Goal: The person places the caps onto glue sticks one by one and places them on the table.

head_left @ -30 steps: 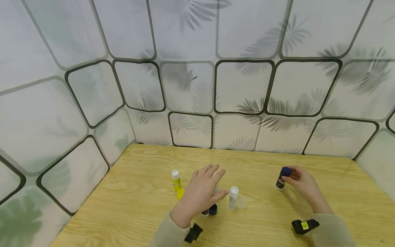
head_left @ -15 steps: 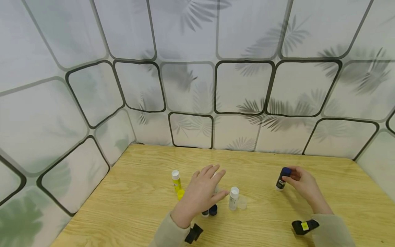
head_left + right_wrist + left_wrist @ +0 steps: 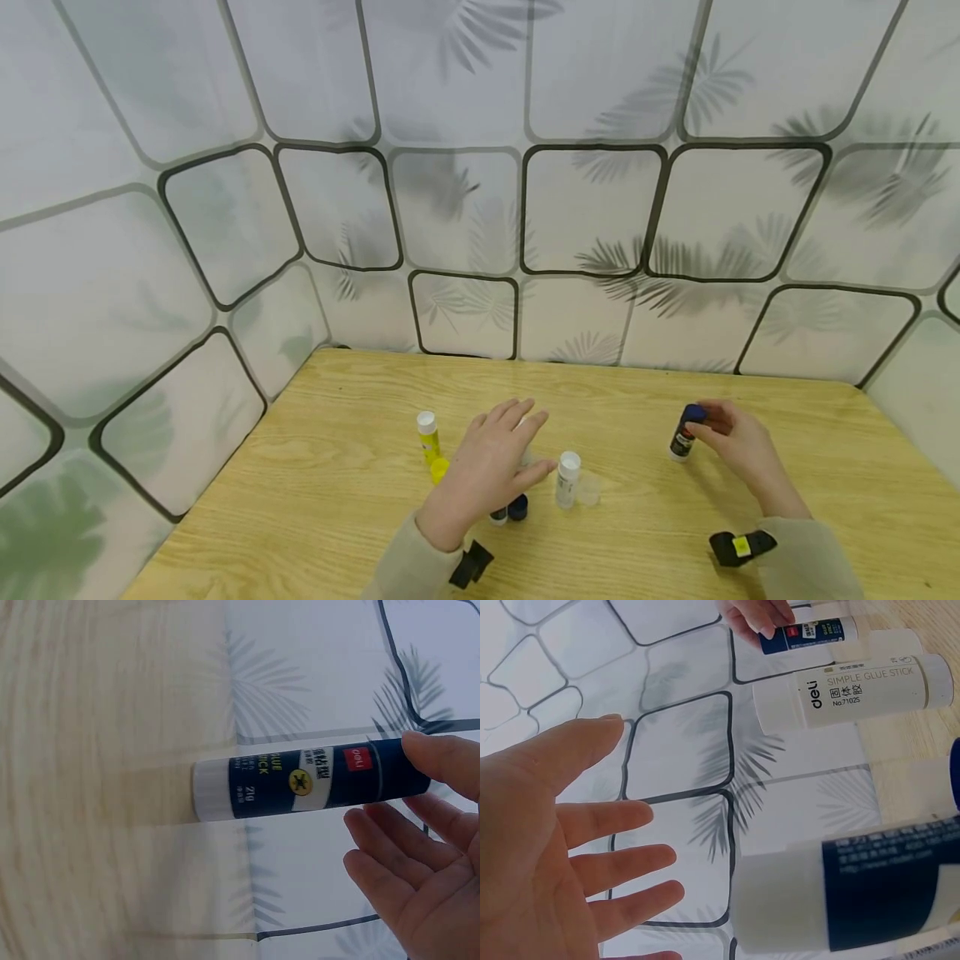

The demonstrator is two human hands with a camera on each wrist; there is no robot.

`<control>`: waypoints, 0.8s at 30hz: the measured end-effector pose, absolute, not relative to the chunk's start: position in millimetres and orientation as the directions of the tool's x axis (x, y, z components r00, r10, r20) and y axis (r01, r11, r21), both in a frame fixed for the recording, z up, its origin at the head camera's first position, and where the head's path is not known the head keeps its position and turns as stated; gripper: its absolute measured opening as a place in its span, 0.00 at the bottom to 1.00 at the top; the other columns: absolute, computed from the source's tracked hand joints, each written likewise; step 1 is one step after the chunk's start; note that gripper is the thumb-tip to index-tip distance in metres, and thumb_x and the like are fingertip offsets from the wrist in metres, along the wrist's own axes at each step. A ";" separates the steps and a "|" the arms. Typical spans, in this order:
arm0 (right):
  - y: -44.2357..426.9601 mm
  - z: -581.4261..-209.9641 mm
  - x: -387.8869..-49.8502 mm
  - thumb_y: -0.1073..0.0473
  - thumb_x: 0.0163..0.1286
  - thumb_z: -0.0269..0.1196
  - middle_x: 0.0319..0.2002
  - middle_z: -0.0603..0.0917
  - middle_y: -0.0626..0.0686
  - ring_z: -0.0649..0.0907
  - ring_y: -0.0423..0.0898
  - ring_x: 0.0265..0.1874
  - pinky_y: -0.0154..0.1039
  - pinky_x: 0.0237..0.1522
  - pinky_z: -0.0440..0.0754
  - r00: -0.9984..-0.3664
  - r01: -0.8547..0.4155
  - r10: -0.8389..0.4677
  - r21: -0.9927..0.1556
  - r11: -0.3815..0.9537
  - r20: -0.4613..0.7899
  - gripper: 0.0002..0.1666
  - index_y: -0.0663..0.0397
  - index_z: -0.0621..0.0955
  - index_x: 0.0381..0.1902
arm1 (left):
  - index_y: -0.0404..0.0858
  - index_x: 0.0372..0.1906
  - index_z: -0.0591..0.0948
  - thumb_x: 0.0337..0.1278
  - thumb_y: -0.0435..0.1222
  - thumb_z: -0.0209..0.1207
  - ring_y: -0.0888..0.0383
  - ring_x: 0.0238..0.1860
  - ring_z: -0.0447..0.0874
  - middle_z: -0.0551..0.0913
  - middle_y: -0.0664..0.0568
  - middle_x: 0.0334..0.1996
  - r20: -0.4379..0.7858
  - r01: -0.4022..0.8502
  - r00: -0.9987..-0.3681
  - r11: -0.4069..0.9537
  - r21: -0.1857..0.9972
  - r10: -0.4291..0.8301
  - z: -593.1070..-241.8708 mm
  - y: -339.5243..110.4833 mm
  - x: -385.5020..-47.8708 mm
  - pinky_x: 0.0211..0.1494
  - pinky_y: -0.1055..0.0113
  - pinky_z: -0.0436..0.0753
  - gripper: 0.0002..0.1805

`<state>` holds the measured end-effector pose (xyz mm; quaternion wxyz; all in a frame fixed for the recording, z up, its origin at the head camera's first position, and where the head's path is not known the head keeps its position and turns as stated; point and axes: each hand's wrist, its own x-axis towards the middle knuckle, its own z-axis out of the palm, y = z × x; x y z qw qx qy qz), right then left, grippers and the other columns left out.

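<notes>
At the right of the table, the right hand (image 3: pixel 746 454) pinches the dark blue cap of a glue stick (image 3: pixel 681 442) between thumb and fingers; the right wrist view shows this glue stick (image 3: pixel 300 780) with its white base on the wood. The left hand (image 3: pixel 483 475) hovers with fingers spread, holding nothing. Beneath it, partly hidden, are a dark glue stick (image 3: pixel 498 517) and a dark blue cap (image 3: pixel 517 507). Just right of that hand stands a white glue stick (image 3: pixel 567 481) beside a translucent cap (image 3: pixel 589 490). In the left wrist view a large dark-labelled stick (image 3: pixel 885 889) is near the palm.
A yellow glue stick (image 3: pixel 428 437) with a white top stands left of the left hand, a yellow cap (image 3: pixel 439 471) beside it. The wooden table (image 3: pixel 300 467) meets patterned curtains (image 3: pixel 465 208) at its back and left edges.
</notes>
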<state>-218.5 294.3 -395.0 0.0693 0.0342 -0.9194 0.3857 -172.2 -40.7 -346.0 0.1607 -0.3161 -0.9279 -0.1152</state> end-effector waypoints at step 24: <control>280.7 -346.3 -192.6 0.51 0.65 0.54 0.49 0.72 0.69 0.72 0.61 0.47 0.48 0.43 0.72 -0.945 -0.243 -0.031 -0.635 0.733 0.325 0.28 0.68 0.68 0.54 | 0.41 0.57 0.70 0.54 0.54 0.52 0.52 0.56 0.66 0.70 0.48 0.56 0.402 0.629 -0.733 0.771 0.094 0.549 -346.2 -39.9 -173.4 0.53 0.56 0.69 0.29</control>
